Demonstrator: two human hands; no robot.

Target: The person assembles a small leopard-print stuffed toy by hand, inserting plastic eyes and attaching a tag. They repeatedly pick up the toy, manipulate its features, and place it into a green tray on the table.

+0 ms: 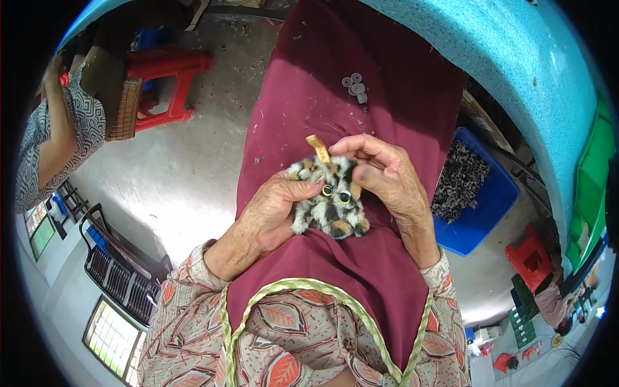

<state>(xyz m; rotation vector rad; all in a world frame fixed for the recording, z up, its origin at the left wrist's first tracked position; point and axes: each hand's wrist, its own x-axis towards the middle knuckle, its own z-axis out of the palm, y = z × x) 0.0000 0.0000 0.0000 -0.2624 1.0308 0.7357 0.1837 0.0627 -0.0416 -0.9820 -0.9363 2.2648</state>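
A small plush toy (332, 200) with mottled black, white and tan fur and yellow-rimmed eyes sits upright against my lap. My left hand (271, 203) is closed around its left side, thumb across the front beside an eye. At the right side of its head is my right hand (390, 171), the fingers bent over the top edge and the thumb in front, slightly blurred. A tan fabric tag (318, 148) sticks up from the top of the head between my hands. Behind the toy, the undersides of my fingers are hidden.
A maroon cloth (296, 84) covers my lap and the surface ahead, with several pale round plastic pieces (355, 85) on it. To the right, a blue bin (480, 226) holds mottled plush fabric (461, 177) under a blue curved table edge (503, 51). Red stools (171, 84) and another person (61, 135) are at left.
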